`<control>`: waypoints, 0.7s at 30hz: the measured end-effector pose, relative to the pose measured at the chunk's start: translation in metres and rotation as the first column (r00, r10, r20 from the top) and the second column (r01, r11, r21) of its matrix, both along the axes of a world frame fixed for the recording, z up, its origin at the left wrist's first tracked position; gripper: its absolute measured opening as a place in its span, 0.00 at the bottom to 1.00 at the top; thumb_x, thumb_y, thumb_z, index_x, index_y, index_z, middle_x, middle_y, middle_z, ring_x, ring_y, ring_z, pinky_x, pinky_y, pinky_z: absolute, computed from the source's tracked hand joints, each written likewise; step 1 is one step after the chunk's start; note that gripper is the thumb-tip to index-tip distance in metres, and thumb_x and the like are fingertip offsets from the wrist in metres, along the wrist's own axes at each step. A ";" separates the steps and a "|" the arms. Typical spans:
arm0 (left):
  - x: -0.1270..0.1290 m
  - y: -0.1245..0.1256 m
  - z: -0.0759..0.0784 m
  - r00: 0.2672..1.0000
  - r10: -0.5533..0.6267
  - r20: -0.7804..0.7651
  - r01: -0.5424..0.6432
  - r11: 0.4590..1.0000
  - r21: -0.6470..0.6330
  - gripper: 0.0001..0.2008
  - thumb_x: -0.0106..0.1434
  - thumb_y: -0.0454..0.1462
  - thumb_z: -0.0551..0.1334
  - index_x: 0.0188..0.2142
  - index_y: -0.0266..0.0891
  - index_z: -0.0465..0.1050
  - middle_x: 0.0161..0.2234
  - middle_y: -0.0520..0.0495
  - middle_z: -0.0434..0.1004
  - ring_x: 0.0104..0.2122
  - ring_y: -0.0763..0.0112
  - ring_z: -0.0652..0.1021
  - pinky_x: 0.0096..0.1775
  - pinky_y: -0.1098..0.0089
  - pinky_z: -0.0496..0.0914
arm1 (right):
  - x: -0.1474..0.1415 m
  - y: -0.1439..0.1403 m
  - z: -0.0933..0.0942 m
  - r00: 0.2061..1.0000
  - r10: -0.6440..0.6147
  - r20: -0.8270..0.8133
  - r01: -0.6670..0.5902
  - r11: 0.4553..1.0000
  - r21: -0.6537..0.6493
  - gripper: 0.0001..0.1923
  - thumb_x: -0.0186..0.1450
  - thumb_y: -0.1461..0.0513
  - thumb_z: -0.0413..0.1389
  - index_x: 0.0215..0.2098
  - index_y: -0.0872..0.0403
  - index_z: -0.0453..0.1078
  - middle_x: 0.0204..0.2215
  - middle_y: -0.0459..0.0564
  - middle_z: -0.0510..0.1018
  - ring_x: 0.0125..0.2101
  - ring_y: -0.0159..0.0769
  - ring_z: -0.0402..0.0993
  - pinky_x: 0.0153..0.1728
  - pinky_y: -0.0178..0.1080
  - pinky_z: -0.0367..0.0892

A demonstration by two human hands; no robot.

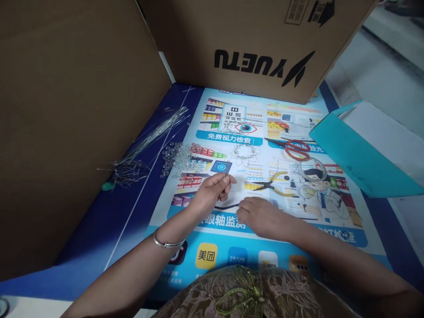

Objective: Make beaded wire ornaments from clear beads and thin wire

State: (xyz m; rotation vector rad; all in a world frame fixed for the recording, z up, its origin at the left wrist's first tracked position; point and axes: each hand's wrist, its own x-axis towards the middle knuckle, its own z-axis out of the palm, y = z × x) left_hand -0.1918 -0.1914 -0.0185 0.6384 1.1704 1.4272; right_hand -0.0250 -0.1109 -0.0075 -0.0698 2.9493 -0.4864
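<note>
My left hand (213, 189) is raised a little above a printed poster (232, 247), its fingers pinched on something small and clear near the thumb tip; I cannot make out what it is. My right hand (261, 216) rests knuckles-up on the poster just beside it, fingers curled at a thin dark wire (227, 206) that runs between the two hands. A heap of clear beads (180, 160) lies just beyond the left hand. A finished clear bead flower (244, 152) sits further out.
Yellow-handled pliers (274, 184) lie beyond my right hand, red-handled scissors (293, 149) further back, and a roll of clear line (313, 170). A bundle of clear rods (149, 141) lies at left. Cardboard walls (66, 110) stand left and behind; a teal bag (357, 159) at right.
</note>
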 end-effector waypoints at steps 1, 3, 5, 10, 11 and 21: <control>0.001 0.000 0.000 1.000 -0.002 -0.014 0.002 1.000 -0.005 0.12 0.62 0.42 0.55 0.35 0.35 0.69 0.22 0.54 0.60 0.19 0.81 0.59 0.22 0.76 0.54 | 0.000 0.003 0.003 0.999 -0.037 -0.011 0.036 0.995 -0.091 0.07 0.65 0.63 0.46 0.32 0.57 0.64 0.30 0.51 0.69 0.33 0.35 0.63 0.33 0.38 0.58; 0.002 -0.001 0.000 0.999 -0.007 -0.045 0.006 1.000 -0.014 0.12 0.62 0.43 0.55 0.35 0.35 0.69 0.23 0.53 0.62 0.20 0.80 0.61 0.23 0.76 0.57 | 0.001 0.009 0.008 0.987 -0.159 -0.027 0.143 0.937 -0.318 0.08 0.65 0.61 0.46 0.31 0.56 0.63 0.30 0.49 0.68 0.32 0.32 0.63 0.33 0.36 0.59; 0.005 -0.001 0.001 0.998 -0.013 -0.068 0.013 1.000 -0.014 0.12 0.62 0.43 0.54 0.35 0.35 0.69 0.25 0.51 0.66 0.22 0.79 0.65 0.26 0.75 0.60 | 0.003 0.015 0.011 0.949 -0.315 0.015 0.270 0.786 -0.556 0.08 0.65 0.61 0.46 0.31 0.55 0.61 0.28 0.46 0.68 0.29 0.29 0.63 0.30 0.33 0.60; 0.013 -0.001 0.006 0.982 -0.076 -0.175 0.080 0.997 0.017 0.15 0.63 0.44 0.51 0.32 0.34 0.69 0.27 0.47 0.71 0.28 0.73 0.70 0.33 0.71 0.64 | 0.004 0.023 0.005 0.838 -0.503 0.213 0.391 0.279 -0.877 0.07 0.64 0.58 0.48 0.33 0.55 0.60 0.25 0.43 0.68 0.21 0.25 0.63 0.20 0.29 0.59; 0.015 -0.002 0.007 0.974 -0.096 -0.204 0.101 0.995 0.017 0.16 0.63 0.44 0.51 0.32 0.34 0.69 0.28 0.47 0.71 0.29 0.72 0.70 0.34 0.71 0.65 | 0.003 0.023 0.003 0.828 -0.516 0.219 0.375 0.219 -0.901 0.08 0.63 0.58 0.49 0.34 0.55 0.60 0.25 0.43 0.68 0.20 0.24 0.63 0.19 0.29 0.59; 0.021 -0.009 0.010 0.912 -0.248 -0.325 0.260 0.965 -0.007 0.15 0.64 0.43 0.50 0.33 0.35 0.68 0.26 0.49 0.68 0.26 0.75 0.68 0.29 0.73 0.63 | 0.004 0.026 -0.003 0.743 -0.622 0.247 0.391 0.105 -0.914 0.12 0.59 0.57 0.53 0.38 0.56 0.65 0.24 0.43 0.71 0.20 0.26 0.66 0.20 0.32 0.64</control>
